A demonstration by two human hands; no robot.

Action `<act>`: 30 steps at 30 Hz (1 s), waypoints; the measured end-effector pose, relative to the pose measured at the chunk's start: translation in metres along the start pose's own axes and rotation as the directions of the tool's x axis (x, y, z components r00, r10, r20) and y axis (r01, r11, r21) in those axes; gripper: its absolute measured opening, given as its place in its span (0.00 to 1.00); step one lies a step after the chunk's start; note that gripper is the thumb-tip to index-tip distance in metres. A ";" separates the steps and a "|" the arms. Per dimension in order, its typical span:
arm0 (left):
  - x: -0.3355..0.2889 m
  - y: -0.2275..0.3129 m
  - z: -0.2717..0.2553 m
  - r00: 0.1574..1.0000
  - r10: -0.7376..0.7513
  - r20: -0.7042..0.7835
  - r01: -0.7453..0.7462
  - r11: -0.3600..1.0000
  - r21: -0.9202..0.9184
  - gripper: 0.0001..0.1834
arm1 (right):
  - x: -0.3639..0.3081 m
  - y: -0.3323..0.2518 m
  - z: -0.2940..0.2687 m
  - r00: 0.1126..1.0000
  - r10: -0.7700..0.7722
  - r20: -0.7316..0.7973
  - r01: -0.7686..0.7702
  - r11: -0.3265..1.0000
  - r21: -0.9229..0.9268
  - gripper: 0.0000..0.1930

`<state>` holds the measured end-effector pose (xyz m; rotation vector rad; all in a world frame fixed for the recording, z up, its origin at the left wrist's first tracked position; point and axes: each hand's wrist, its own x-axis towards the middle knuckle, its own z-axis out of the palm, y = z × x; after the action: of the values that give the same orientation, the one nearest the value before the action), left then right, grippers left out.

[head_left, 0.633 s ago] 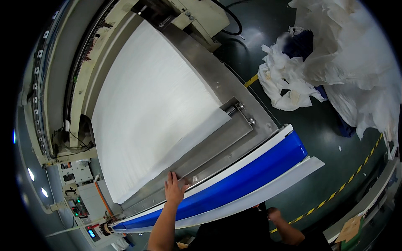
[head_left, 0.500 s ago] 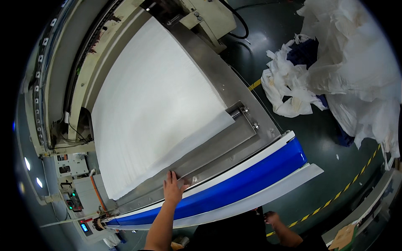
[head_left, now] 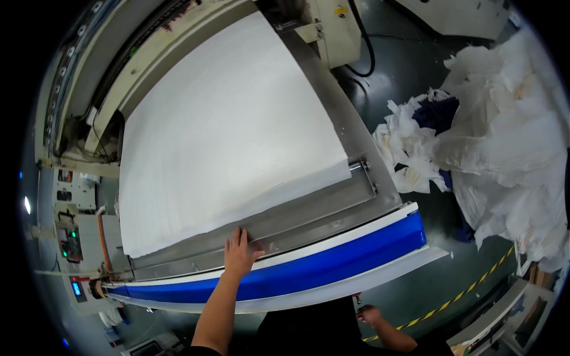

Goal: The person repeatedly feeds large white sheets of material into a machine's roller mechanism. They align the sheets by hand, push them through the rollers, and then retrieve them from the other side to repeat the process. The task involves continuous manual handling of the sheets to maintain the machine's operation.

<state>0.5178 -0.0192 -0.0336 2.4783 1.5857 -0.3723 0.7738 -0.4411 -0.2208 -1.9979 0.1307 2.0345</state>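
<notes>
My left hand [head_left: 238, 254] reaches forward over the grey metal bed [head_left: 285, 225] of a machine. Its fingers are stretched out and apart, pointing at the near edge of a wide white sheet [head_left: 231, 136], and nothing is in them. Whether the fingertips touch the metal is hard to tell. The sheet lies across the bed, its near edge slightly uneven. At the lower right, beside my dark clothing, my right hand [head_left: 370, 314] hangs low with its fingers curled in. What those fingers hold, if anything, is hidden.
A blue and white rail [head_left: 332, 258] runs along the machine's front, between my body and the bed. Crumpled white sheeting [head_left: 504, 154] is heaped at the right. Yellow and black tape [head_left: 463, 291] marks the floor. A control box [head_left: 77, 289] stands at the far left.
The whole view has shifted and turned somewhat, so the machine sits differently in it. My left hand stays over the metal near the sheet's edge, and my right hand remains low and curled.
</notes>
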 end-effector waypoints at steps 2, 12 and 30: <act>-0.005 -0.010 -0.001 0.999 0.019 -0.043 -0.022 0.997 -0.078 0.42 | 0.002 -0.003 -0.010 0.999 0.001 0.040 -0.001 1.000 0.003 0.11; -0.080 -0.192 0.012 0.893 -0.256 -0.370 0.162 0.950 -0.266 0.24 | 0.095 0.064 -0.035 0.985 0.168 -0.025 -0.168 0.939 -0.299 0.14; -0.147 -0.749 -0.005 0.813 -0.558 -0.167 0.580 0.802 0.140 0.37 | -0.027 -0.085 0.211 0.976 0.188 0.107 -0.044 0.656 -0.754 0.22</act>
<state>-0.2213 0.1673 0.0055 2.1085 2.4496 -0.4748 0.5924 -0.3084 -0.1749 -2.2386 -0.7798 2.6231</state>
